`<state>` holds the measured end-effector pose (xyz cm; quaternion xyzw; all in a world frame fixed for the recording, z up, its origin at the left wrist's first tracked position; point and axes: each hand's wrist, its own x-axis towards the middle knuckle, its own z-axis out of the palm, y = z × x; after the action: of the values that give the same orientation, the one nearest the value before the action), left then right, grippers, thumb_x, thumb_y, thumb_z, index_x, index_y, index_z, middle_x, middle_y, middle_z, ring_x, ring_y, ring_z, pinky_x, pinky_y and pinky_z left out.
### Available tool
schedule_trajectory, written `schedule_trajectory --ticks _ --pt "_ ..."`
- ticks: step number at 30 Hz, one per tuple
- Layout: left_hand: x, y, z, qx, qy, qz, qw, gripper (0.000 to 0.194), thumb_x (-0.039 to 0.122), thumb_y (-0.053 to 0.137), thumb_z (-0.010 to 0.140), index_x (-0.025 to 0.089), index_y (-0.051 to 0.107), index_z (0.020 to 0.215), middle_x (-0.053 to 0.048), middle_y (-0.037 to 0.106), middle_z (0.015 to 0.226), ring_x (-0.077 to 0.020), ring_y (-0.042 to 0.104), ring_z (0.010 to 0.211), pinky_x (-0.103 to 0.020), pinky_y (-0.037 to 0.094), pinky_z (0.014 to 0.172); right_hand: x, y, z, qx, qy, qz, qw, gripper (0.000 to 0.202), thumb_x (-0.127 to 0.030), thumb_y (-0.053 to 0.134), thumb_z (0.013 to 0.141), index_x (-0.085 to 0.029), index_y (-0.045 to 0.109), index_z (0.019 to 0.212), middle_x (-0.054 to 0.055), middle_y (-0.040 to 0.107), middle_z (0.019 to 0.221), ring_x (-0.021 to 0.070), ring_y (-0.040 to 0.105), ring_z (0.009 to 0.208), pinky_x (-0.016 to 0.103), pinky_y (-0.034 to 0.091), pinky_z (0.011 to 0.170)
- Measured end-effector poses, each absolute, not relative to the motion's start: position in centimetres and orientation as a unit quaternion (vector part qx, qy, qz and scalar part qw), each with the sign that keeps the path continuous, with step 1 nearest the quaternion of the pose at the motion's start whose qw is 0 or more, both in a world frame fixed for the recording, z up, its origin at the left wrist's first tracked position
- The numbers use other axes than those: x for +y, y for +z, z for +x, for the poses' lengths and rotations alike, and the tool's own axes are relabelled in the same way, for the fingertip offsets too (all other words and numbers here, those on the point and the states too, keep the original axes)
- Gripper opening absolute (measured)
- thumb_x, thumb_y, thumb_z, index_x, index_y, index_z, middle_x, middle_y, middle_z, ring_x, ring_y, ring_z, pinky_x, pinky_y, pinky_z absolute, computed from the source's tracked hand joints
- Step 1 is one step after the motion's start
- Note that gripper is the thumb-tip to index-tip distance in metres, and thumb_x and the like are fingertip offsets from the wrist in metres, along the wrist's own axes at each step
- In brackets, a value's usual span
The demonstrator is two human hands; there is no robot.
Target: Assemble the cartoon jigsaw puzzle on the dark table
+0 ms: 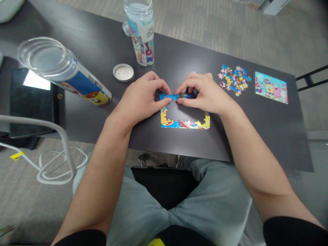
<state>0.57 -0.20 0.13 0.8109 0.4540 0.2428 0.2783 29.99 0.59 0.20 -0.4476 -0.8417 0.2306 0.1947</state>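
A rectangular border of joined jigsaw pieces [179, 124] lies on the dark table in front of me, and bare tabletop shows inside it. My left hand [143, 94] pinches blue pieces in the far edge of this border with thumb and fingertips. Close beside it, my right hand [201, 90] pinches the same blue edge, a little to the right. The two thumbs almost meet over one spot. Fingers hide part of the far edge and its right corner, so I cannot tell exactly which piece each hand grips.
Right of my hands are a pile of loose jigsaw pieces [234, 79] and a picture card [271, 87]. Two clear printed jars [85, 83] stand left and behind, with a round lid [123, 72] near them. A tablet [30, 106] and white cable [65, 147] are far left.
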Motion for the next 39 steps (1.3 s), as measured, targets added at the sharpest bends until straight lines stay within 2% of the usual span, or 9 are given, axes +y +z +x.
schedule_trajectory --ticks 4,7,9,12,16,19,26,34,39 --pt "-0.2 0.3 0.6 0.453 0.240 0.812 0.279 0.015 0.037 0.097 0.105 0.030 0.095 0.118 -0.007 0.080 0.127 -0.0237 0.069 0.094 -0.041 0.057 0.085 0.7 0.7 30.4 -0.840 0.235 -0.453 0.186 0.018 -0.041 0.102 0.103 -0.033 0.099 0.119 0.007 0.088 0.120 0.0345 0.080 0.110 0.062 0.048 0.122" --pt "-0.2 0.3 0.6 0.452 0.240 0.812 0.280 0.017 0.042 0.098 0.106 0.030 0.095 0.117 -0.007 0.079 0.124 -0.0243 0.070 0.096 -0.041 0.058 0.086 1.1 1.4 31.8 -0.838 0.262 -0.442 0.184 0.027 -0.047 0.106 0.099 -0.030 0.100 0.120 0.009 0.088 0.124 0.0317 0.077 0.104 0.058 0.056 0.111" --pt "-0.2 0.2 0.6 0.453 0.242 0.811 0.281 0.018 0.045 0.099 0.106 0.030 0.095 0.116 -0.007 0.079 0.124 -0.0244 0.071 0.096 -0.042 0.059 0.087 1.4 1.8 33.0 -0.834 0.276 -0.440 0.188 0.031 -0.050 0.109 0.096 -0.030 0.101 0.119 0.009 0.088 0.125 0.0324 0.077 0.104 0.057 0.060 0.107" --pt "-0.2 0.1 0.6 0.455 0.241 0.811 0.280 0.018 0.045 0.099 0.106 0.031 0.095 0.117 -0.007 0.079 0.126 -0.0244 0.071 0.097 -0.042 0.060 0.089 1.9 1.8 34.0 -0.827 0.287 -0.445 0.187 0.030 -0.054 0.113 0.091 -0.035 0.100 0.110 0.008 0.088 0.122 0.0355 0.078 0.108 0.061 0.063 0.111" --pt "-0.2 0.2 0.5 0.457 0.236 0.812 0.277 0.017 0.043 0.098 0.106 0.032 0.095 0.118 -0.007 0.080 0.127 -0.0240 0.071 0.097 -0.042 0.060 0.089 2.1 1.1 33.9 -0.821 0.312 -0.439 0.192 0.036 -0.067 0.113 0.090 -0.036 0.099 0.102 0.008 0.087 0.114 0.0361 0.077 0.107 0.062 0.066 0.107" --pt "-0.3 0.3 0.6 0.460 0.237 0.808 0.281 0.017 0.044 0.099 0.106 0.032 0.095 0.117 -0.007 0.080 0.126 -0.0242 0.071 0.097 -0.042 0.060 0.088 2.1 0.7 33.6 -0.818 0.319 -0.432 0.206 0.037 -0.070 0.111 0.092 -0.036 0.099 0.099 0.008 0.086 0.111 0.0362 0.077 0.108 0.060 0.066 0.104" --pt "-0.3 0.3 0.6 0.454 0.244 0.807 0.287 0.015 0.043 0.099 0.106 0.031 0.095 0.115 -0.006 0.079 0.124 -0.0230 0.070 0.095 -0.041 0.056 0.086 2.0 0.2 32.5 -0.807 0.321 -0.434 0.239 0.039 -0.067 0.116 0.090 -0.035 0.096 0.098 0.008 0.083 0.109 0.0323 0.074 0.102 0.054 0.065 0.095" --pt "-0.4 0.6 0.6 0.453 0.238 0.809 0.290 0.019 0.050 0.097 0.106 0.033 0.093 0.113 -0.007 0.081 0.126 -0.0269 0.072 0.099 -0.045 0.058 0.088 1.5 0.8 31.4 -0.805 0.305 -0.461 0.214 0.047 -0.078 0.111 0.092 -0.035 0.095 0.100 0.009 0.084 0.113 0.0338 0.073 0.102 0.058 0.066 0.099" --pt "-0.4 0.7 0.7 0.454 0.240 0.807 0.291 0.023 0.054 0.098 0.105 0.033 0.093 0.113 -0.008 0.081 0.126 -0.0285 0.073 0.102 -0.045 0.059 0.087 1.4 0.8 31.3 -0.813 0.289 -0.461 0.209 0.045 -0.075 0.110 0.093 -0.034 0.094 0.100 0.009 0.085 0.113 0.0331 0.075 0.101 0.056 0.063 0.100"
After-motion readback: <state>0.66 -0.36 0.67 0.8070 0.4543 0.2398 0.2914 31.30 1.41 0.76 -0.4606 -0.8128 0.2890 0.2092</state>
